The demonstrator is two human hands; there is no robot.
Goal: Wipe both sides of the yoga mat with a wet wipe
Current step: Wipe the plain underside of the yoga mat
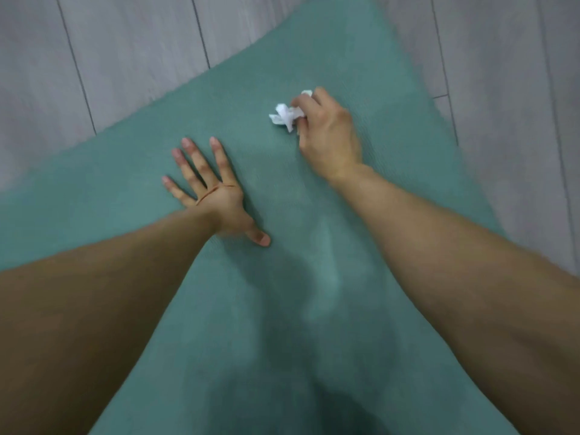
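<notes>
Obs., near to far. You are leaning over the yoga mat (282,309), which is lying flat on the grey plank floor (110,58) and filling most of the view. A paler streak is showing on the mat near you; it may be moisture, though blur is making that uncertain.

Your left hand (216,196) is pressing flat on the mat, fingers spread straight, thumb out toward you. Judgement: it is acting as the anchor, so keep weight on it to stop the mat creeping on the smooth floor.

Farther out, your right hand (326,133) is gripping the wet wipe (287,116), fingers curled around a crumpled wad resting on the mat. Judgement: the wad is giving little contact area; opening it flatter under the palm and making overlapping strokes should be covering more.

Beyond, the far mat edge is meeting bare floor. Nothing is obstructing the strokes except your own bracing arm. The underside is likely still awaiting its wipe; you cannot tell from here.
</notes>
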